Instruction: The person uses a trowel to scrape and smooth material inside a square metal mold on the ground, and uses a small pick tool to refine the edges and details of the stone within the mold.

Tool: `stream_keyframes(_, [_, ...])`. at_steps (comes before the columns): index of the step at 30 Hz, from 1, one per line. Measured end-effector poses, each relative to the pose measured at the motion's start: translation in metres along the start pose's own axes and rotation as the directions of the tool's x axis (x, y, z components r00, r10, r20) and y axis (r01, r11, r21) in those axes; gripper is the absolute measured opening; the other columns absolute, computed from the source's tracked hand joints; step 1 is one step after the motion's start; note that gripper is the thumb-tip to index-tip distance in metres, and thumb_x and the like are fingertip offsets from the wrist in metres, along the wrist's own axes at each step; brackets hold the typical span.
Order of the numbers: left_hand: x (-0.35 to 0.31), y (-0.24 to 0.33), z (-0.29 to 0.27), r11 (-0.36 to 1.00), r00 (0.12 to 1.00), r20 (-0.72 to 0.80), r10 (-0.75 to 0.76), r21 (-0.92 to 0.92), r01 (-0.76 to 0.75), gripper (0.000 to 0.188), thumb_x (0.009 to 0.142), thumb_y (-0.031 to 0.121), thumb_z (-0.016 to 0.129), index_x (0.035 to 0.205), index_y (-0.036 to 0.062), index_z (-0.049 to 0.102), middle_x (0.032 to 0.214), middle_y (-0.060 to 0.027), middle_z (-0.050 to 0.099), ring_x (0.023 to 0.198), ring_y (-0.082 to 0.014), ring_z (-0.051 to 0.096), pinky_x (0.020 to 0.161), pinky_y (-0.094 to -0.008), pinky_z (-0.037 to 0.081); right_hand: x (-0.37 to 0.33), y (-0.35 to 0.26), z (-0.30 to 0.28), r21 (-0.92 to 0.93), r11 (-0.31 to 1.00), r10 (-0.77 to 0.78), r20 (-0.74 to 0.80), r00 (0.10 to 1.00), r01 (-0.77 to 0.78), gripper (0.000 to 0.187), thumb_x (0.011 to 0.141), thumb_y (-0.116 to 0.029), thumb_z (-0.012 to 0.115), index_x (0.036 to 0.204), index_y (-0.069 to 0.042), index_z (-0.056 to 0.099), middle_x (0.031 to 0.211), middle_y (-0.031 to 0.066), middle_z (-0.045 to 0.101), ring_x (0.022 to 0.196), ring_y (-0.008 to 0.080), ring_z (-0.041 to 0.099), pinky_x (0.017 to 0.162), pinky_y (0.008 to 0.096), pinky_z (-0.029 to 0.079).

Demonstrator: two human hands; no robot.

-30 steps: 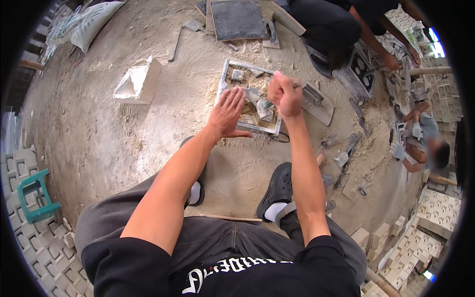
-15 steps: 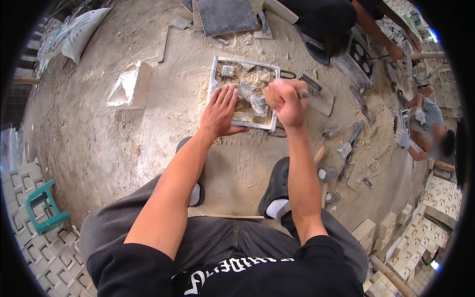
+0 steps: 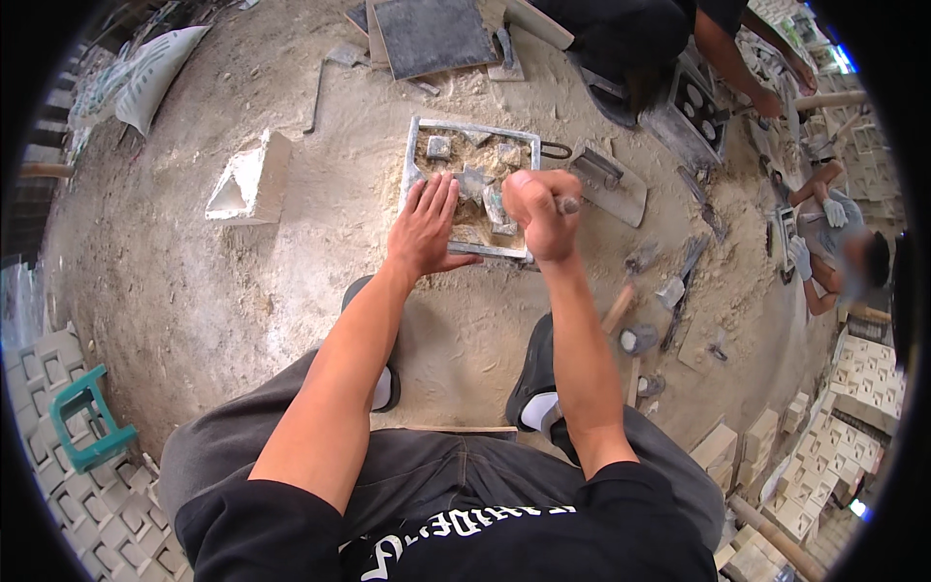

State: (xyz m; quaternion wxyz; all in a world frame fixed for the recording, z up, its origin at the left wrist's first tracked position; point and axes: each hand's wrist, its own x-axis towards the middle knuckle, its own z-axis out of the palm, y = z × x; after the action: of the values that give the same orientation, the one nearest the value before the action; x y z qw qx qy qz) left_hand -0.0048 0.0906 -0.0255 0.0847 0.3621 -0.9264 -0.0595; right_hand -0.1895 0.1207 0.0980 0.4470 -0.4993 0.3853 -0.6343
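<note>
A square metal moulding frame (image 3: 475, 127) lies on the sandy floor in front of me, with a looped handle at its right side. Packed sand and several grey metal pieces, among them a small block (image 3: 439, 147) and a star-like piece (image 3: 473, 182), show inside it. My left hand (image 3: 422, 225) rests flat over the frame's left part, fingers stretched out. Over the frame's right side, my right hand (image 3: 545, 215) is closed in a fist around a rod-like handle (image 3: 568, 205). Only its round grey end sticks out; the rest is hidden.
Right of the frame lies a flat trowel (image 3: 613, 184); hammers (image 3: 635, 339) and other tools are nearer. A white hollow block (image 3: 250, 184) sits left, a dark board (image 3: 433, 37) beyond. Two people work at the right, one wearing gloves (image 3: 801, 257). A green stool (image 3: 92, 417) stands lower left.
My right fist has moved slightly left and down over the frame, still gripping the handle. The left hand keeps its place on the frame. The view has shifted a little.
</note>
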Motion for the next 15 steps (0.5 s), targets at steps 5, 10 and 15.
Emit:
stream_keyframes(5, [0.003, 0.001, -0.001, 1.000, 1.000, -0.011, -0.010, -0.023, 0.010, 0.132, 0.064, 0.089, 0.056, 0.146, -0.0117, 0.031, 0.153, -0.0239, 0.035, 0.147, -0.0333, 0.028, 0.122, -0.0436, 0.017, -0.009, 0.027, -0.003, -0.152, 0.988, 0.048, 0.059, 0.997, -0.038, 0.039, 0.088, -0.014, 0.055, 0.056, 0.001, 0.040, 0.048, -0.0009, 0.034, 0.045, 0.0080, 0.030, 0.042, 0.0309, 0.024])
stream_keyframes(10, [0.003, 0.000, -0.004, 1.000, 0.999, -0.028, -0.019, -0.010, 0.018, 0.135, 0.064, 0.092, 0.052, 0.146, -0.0128, 0.030, 0.153, -0.0252, 0.036, 0.147, -0.0336, 0.028, 0.123, -0.0425, 0.016, 0.001, -0.002, 0.004, 0.013, 1.000, -0.010, 0.089, 0.996, 0.009, 0.041, 0.090, -0.013, 0.053, 0.052, -0.001, 0.041, 0.046, -0.0012, 0.039, 0.042, 0.0061, 0.032, 0.040, 0.0295, 0.024])
stream_keyframes(15, [0.003, 0.005, 0.003, 0.999, 0.999, -0.041, -0.022, -0.035, 0.021, 0.136, 0.063, 0.092, 0.054, 0.146, -0.0130, 0.029, 0.153, -0.0254, 0.036, 0.146, -0.0336, 0.029, 0.123, -0.0425, 0.017, -0.009, 0.070, -0.006, 0.018, 1.000, -0.003, -0.031, 1.000, 0.004, 0.045, 0.093, -0.011, 0.050, 0.051, -0.004, 0.037, 0.046, -0.0024, 0.036, 0.041, 0.0070, 0.030, 0.041, 0.0289, 0.022])
